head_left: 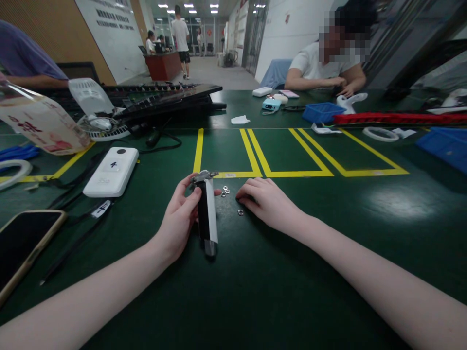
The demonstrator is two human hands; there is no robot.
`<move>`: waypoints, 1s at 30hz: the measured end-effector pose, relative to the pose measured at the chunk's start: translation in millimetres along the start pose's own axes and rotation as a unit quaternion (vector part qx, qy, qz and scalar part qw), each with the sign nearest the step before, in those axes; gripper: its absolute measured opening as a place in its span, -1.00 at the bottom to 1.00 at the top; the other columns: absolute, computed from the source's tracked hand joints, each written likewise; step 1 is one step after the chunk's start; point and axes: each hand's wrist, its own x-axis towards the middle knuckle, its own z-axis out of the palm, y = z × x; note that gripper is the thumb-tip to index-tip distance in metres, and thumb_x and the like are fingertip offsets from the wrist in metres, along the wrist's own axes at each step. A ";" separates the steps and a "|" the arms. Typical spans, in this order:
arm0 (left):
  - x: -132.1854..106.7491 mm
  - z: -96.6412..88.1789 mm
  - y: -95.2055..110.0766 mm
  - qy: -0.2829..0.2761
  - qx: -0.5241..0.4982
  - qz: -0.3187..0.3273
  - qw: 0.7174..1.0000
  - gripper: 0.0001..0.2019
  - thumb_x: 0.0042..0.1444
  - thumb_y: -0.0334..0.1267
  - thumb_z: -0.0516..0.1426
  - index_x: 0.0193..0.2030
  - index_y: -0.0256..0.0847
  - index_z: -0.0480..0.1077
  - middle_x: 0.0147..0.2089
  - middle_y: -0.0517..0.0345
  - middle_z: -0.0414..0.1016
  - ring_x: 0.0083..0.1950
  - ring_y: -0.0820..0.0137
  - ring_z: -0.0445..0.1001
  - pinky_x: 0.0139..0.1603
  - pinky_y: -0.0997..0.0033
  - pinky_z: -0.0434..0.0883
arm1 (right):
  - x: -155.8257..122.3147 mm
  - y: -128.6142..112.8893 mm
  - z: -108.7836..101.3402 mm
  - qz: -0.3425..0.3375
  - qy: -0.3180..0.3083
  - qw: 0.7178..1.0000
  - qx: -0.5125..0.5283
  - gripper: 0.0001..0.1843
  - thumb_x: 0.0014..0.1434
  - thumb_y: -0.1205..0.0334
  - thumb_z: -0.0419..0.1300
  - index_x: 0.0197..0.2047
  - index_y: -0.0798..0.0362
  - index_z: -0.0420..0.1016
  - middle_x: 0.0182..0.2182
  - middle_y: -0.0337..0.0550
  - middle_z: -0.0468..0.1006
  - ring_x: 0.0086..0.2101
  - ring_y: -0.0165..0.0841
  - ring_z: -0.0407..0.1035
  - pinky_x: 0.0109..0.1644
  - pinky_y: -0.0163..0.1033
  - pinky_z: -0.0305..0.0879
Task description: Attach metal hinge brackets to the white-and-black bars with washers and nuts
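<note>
In the head view, my left hand (178,214) is closed around a long, narrow tool-like piece (206,211) with a black and white body and a metal fitting at its upper end. It is held upright above the table, its grey lower tip pointing toward me. My right hand (268,199) is to the right, low over the table, with fingers curled and the tips pinched together. Something small and dark may be at those fingertips; I cannot make out what. Between the hands lie several small metal rings (225,189), and a single metal ring (240,213) is just below my right fingertips.
Yellow tape outlines (299,173) mark the green table (277,291). At left are a white power bank (112,172), black straps, a phone (29,243) and a plastic package (40,119). Blue trays (321,112) stand farther right. A person (328,63) sits across the table.
</note>
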 end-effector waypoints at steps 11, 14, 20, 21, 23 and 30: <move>-8.3 2.3 -3.1 -0.065 0.059 0.030 0.996 -0.39 0.23 -0.12 0.16 0.37 -0.06 0.05 -0.12 0.02 0.61 -0.15 0.24 0.58 -0.10 0.26 0.49 | 1.5 -0.3 0.0 -0.031 -0.012 0.999 -0.031 -0.95 0.26 0.33 0.18 -0.23 0.13 0.41 -0.21 -0.08 0.43 -0.16 -0.24 0.28 -0.12 -0.15 0.19; -7.9 1.8 -2.6 -0.048 0.072 0.047 0.995 -0.41 0.24 -0.11 0.15 0.35 -0.06 0.07 -0.11 0.02 0.61 -0.17 0.27 0.58 -0.17 0.31 0.50 | 2.1 1.1 0.5 -0.016 -0.014 1.000 -0.003 -0.95 0.24 0.33 0.20 -0.24 0.14 0.41 -0.22 -0.07 0.43 -0.17 -0.25 0.27 -0.14 -0.17 0.18; -0.9 -2.0 -3.1 0.020 0.054 0.037 0.998 -0.41 0.23 -0.08 0.16 0.34 -0.05 0.06 -0.10 0.01 0.60 -0.22 0.27 0.59 -0.34 0.40 0.50 | -0.2 3.7 4.4 -0.014 0.008 0.993 0.113 -0.97 0.18 0.41 0.21 -0.30 0.14 0.42 -0.28 -0.13 0.44 -0.21 -0.33 0.29 -0.12 -0.20 0.21; 0.3 -2.7 -3.6 0.024 0.048 0.032 0.998 -0.41 0.23 -0.09 0.16 0.34 -0.04 0.06 -0.11 0.01 0.60 -0.22 0.26 0.59 -0.37 0.40 0.50 | -0.7 3.4 4.2 -0.009 0.012 0.988 0.152 -0.97 0.17 0.42 0.21 -0.30 0.14 0.43 -0.28 -0.15 0.45 -0.22 -0.35 0.30 -0.12 -0.21 0.22; 1.7 -3.5 -4.1 0.026 0.043 0.028 0.998 -0.41 0.22 -0.09 0.16 0.34 -0.03 0.06 -0.12 0.01 0.61 -0.23 0.25 0.59 -0.41 0.41 0.50 | -1.2 1.2 2.2 0.016 0.032 0.970 0.241 -0.98 0.17 0.38 0.22 -0.28 0.13 0.46 -0.28 -0.17 0.48 -0.23 -0.38 0.34 -0.10 -0.22 0.26; -2.6 -1.3 -1.8 -0.011 0.049 0.036 0.998 -0.39 0.22 -0.10 0.17 0.35 -0.05 0.04 -0.12 0.03 0.61 -0.22 0.25 0.60 -0.33 0.38 0.52 | -0.5 -26.1 -12.5 0.090 0.112 0.842 0.519 -0.77 0.13 0.19 0.30 -0.13 0.07 0.53 -0.20 -0.13 0.53 -0.19 -0.38 0.44 -0.07 -0.20 0.40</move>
